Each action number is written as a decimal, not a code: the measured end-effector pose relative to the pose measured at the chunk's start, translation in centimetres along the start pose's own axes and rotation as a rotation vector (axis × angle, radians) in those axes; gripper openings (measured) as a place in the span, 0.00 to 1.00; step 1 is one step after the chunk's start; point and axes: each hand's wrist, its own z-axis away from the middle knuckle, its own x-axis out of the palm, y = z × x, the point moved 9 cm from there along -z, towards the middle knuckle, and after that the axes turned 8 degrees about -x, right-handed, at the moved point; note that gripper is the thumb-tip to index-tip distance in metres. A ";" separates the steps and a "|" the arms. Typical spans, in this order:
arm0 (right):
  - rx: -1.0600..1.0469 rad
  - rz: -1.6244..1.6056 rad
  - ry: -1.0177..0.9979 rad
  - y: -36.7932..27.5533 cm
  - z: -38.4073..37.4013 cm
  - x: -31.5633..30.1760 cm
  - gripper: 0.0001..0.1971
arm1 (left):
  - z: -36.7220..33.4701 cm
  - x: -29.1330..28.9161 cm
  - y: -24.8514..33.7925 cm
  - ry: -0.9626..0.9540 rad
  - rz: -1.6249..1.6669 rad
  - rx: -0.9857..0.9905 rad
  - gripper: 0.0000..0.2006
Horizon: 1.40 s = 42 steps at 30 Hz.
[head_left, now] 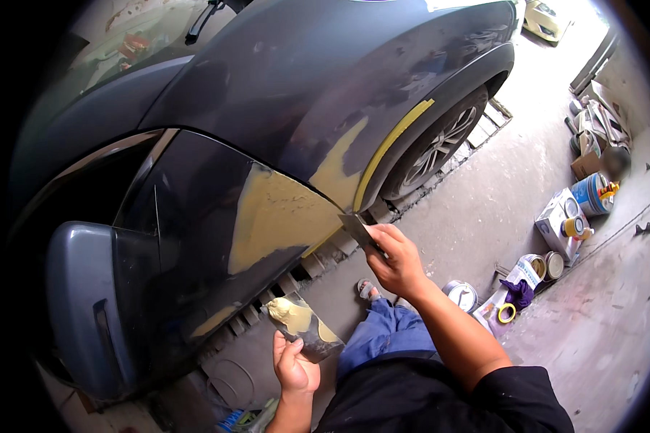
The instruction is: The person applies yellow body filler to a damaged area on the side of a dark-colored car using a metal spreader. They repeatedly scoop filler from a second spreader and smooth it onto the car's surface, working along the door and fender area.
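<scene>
My left hand [296, 363] grips a dark flat plate [314, 338] that carries a lump of yellow body filler [289, 315]. In my right hand [397, 263] is a dark putty spreader [359, 231], its end at the car body near the gap between door and fender. Yellow filler [278, 215] covers a large patch of the dark grey car door [195, 195], rough along its upper part. A second filler patch [337, 162] lies on the fender. Whether the spreader touches the panel I cannot tell.
Yellow masking tape [397, 137] follows the wheel arch above the tyre [440, 144]. The side mirror [83, 303] juts out at left. On the floor at right stand a white box [556, 220], a blue can [591, 193], open tins [554, 264] and a tape roll [507, 313].
</scene>
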 end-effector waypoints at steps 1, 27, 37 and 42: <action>-0.013 0.011 -0.005 0.1 -0.8 0.6 0.20 | -0.1 0.2 0.1 0.027 0.004 -0.010 0.24; -0.308 0.237 -0.049 -1.5 -7.1 6.8 0.24 | -4.4 -1.1 1.1 -0.029 0.090 -0.048 0.22; -0.332 0.276 -0.069 -2.0 -7.7 6.9 0.24 | -4.8 -1.5 1.0 -0.051 0.060 -0.056 0.23; -0.343 0.304 -0.094 -2.1 -7.8 6.8 0.24 | -4.7 -1.6 0.9 -0.060 0.058 -0.068 0.23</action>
